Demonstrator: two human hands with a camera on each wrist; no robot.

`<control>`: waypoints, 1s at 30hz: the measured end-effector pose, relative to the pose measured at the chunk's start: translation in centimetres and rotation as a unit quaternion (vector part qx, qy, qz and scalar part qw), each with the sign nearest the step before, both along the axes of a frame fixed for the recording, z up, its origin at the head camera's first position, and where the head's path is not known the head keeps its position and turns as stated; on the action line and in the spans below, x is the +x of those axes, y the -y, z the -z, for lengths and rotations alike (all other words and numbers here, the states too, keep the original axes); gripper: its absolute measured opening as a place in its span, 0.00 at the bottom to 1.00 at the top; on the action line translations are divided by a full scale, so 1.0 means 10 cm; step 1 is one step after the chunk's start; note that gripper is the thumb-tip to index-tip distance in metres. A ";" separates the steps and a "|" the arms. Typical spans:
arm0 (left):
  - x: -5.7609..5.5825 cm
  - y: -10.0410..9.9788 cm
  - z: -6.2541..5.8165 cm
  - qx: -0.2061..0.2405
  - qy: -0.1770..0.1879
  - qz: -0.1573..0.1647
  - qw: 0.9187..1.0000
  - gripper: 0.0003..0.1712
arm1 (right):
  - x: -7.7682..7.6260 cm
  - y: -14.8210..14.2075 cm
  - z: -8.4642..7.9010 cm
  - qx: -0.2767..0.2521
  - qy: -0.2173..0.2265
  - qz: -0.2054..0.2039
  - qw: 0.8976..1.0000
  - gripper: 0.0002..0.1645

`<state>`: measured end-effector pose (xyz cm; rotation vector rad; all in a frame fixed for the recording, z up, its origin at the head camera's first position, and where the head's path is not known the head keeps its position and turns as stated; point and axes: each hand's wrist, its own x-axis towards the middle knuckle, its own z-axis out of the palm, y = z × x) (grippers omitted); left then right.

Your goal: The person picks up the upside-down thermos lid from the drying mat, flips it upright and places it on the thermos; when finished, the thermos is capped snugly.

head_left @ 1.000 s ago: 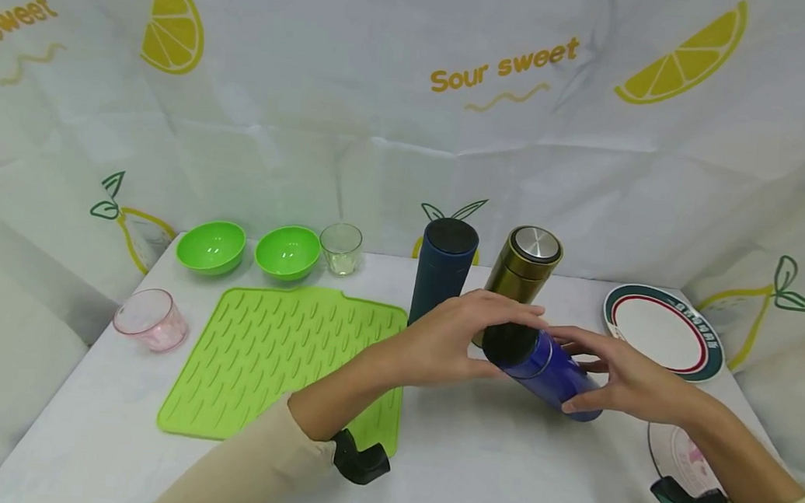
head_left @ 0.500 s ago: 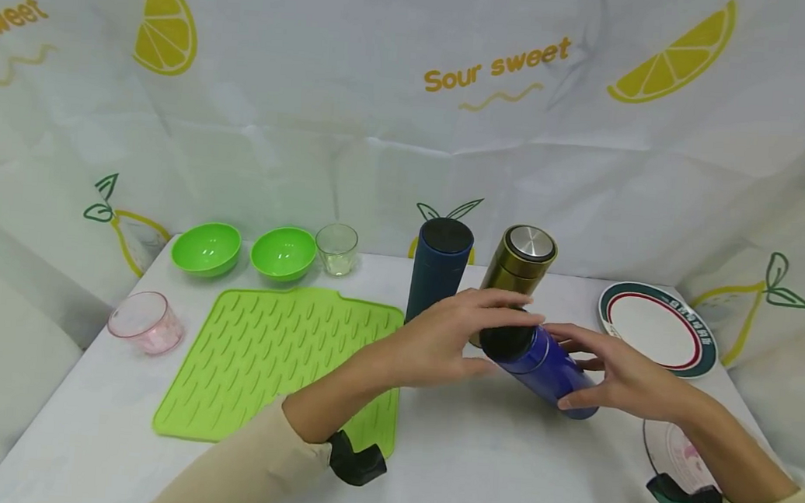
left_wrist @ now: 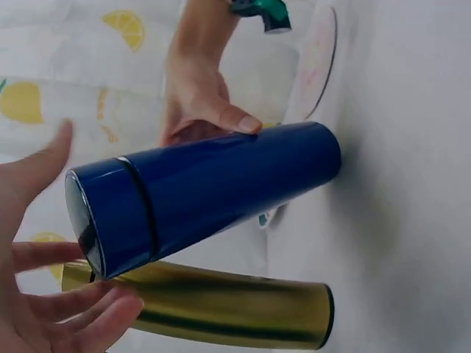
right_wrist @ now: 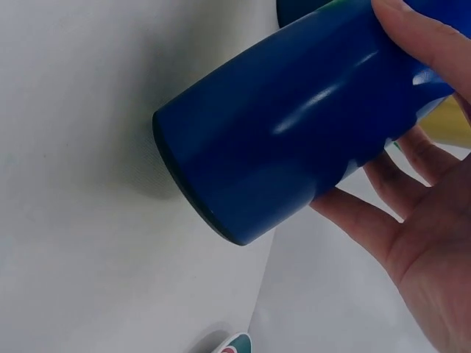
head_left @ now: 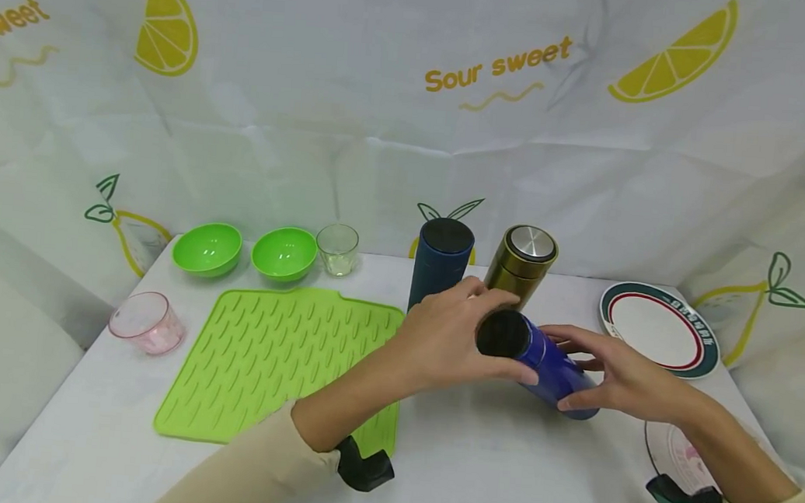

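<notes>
A blue thermos bottle (head_left: pixel 562 376) with a dark-topped lid tilts over the table, its lid end toward the left. My right hand (head_left: pixel 635 377) grips its lower body, thumb on the near side and fingers on the far side; the right wrist view shows the bottle's base (right_wrist: pixel 199 180) raised at an angle. My left hand (head_left: pixel 449 336) is spread around the lid end. In the left wrist view its thumb (left_wrist: pixel 44 162) stands apart from the lid, while the fingers lie close to the lid's edge; contact is unclear. A gold thermos (head_left: pixel 524 268) stands just behind.
A dark blue bottle (head_left: pixel 440 258) stands behind my left hand. Left lies a green drying mat (head_left: pixel 282 368), with green bowls (head_left: pixel 208 249), a clear glass (head_left: pixel 337 251) and a pink glass (head_left: pixel 148 323) around it. Plates (head_left: pixel 660 328) lie at right; my right forearm partly covers one.
My left hand has shifted right and its thumb has come across in front of the lid end. The blue thermos and my right hand stay nearly still.
</notes>
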<state>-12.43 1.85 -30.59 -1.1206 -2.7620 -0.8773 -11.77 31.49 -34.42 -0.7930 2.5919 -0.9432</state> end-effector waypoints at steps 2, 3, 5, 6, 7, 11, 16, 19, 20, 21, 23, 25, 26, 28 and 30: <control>0.02 -0.02 0.00 -0.011 0.004 -0.036 0.999 0.41 | 0.00 0.00 0.00 0.004 -0.001 0.000 1.000 0.51; 0.02 -0.02 -0.01 -0.014 0.006 -0.030 0.999 0.39 | 0.00 0.01 0.00 0.005 -0.001 0.000 1.000 0.51; 0.00 0.00 -0.02 -0.012 0.001 0.013 1.000 0.33 | 0.00 0.01 0.00 0.003 0.001 -0.002 1.000 0.51; -0.01 0.02 -0.03 -0.009 -0.003 0.038 0.999 0.32 | 0.00 0.01 0.00 0.001 0.003 -0.004 1.000 0.51; -0.02 0.03 -0.03 -0.005 -0.005 0.061 0.998 0.31 | 0.00 0.01 0.00 -0.001 0.002 -0.004 1.000 0.51; -0.02 0.05 -0.02 0.010 0.006 0.071 0.997 0.37 | 0.00 0.01 0.00 -0.005 -0.001 -0.004 1.000 0.52; 0.01 -0.01 0.01 0.000 0.008 -0.015 1.000 0.41 | 0.00 0.01 0.01 0.003 -0.007 -0.002 1.000 0.51; 0.00 -0.01 0.00 0.005 0.005 0.018 1.000 0.35 | -0.01 0.01 0.01 0.003 -0.009 -0.005 1.000 0.51; 0.00 0.00 0.00 0.008 0.003 0.041 0.999 0.33 | -0.01 0.01 0.01 0.002 -0.008 -0.007 1.000 0.51; -0.01 0.02 -0.01 0.013 0.003 0.062 0.998 0.32 | -0.01 0.01 0.01 0.001 -0.007 -0.008 1.000 0.51; -0.01 0.03 -0.02 0.019 0.006 0.094 0.995 0.34 | -0.01 0.01 0.01 -0.003 -0.002 -0.006 1.000 0.51; -0.01 0.04 -0.02 0.017 0.011 0.087 0.996 0.37 | -0.01 0.01 0.01 -0.002 0.001 -0.004 1.000 0.51; 0.00 0.04 -0.01 0.012 0.010 0.068 0.998 0.38 | -0.01 0.02 0.01 0.000 0.000 -0.003 1.000 0.51; 0.01 0.02 0.00 0.001 0.009 0.019 1.000 0.41 | -0.01 0.02 0.01 0.005 -0.003 0.000 1.000 0.51; 0.02 0.00 0.00 -0.007 0.009 -0.023 1.000 0.43 | -0.01 0.03 0.02 0.010 -0.006 0.004 1.000 0.51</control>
